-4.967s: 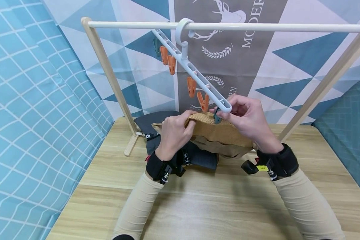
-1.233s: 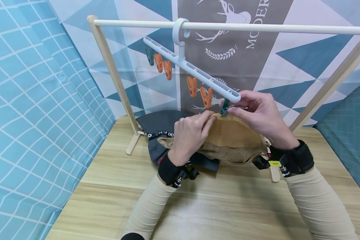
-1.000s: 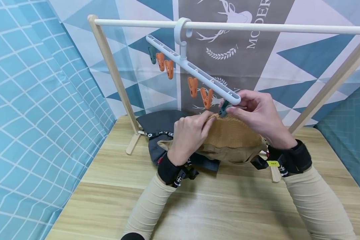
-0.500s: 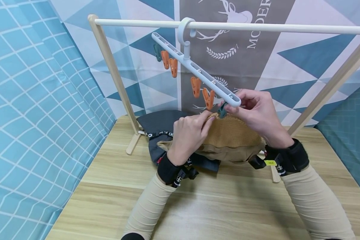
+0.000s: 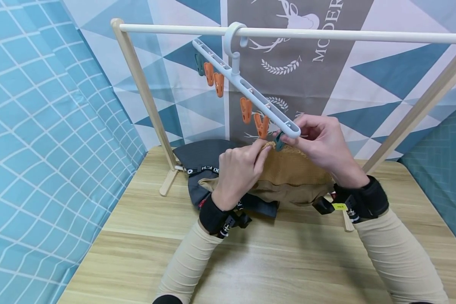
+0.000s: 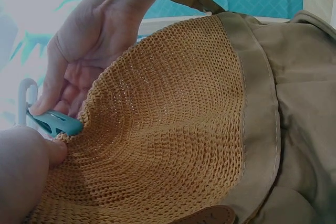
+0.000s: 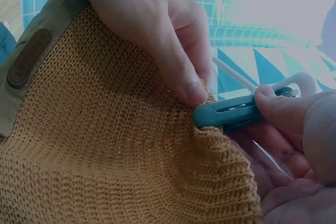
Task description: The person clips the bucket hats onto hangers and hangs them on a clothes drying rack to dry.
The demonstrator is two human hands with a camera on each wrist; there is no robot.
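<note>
My left hand pinches the woven edge of a tan hat between thumb and fingers. A green clothes peg, hanging from the near end of a pale blue clip hanger, is pinched in my right hand. In the right wrist view the tip of that peg sits over the woven edge, right beside the left thumb. The left wrist view shows the mesh crown bunched slightly at the peg and a khaki fabric brim beyond it.
The hanger hooks over a white rail on wooden legs. Several orange pegs and another green peg hang along it. A dark grey hat with a lettered strap lies on the wooden table, behind the left hand.
Over five seconds my left hand has shifted right along the hat's edge. Since about a second ago, the hanger's near end has swung slightly left and down, with the green peg and right hand following.
</note>
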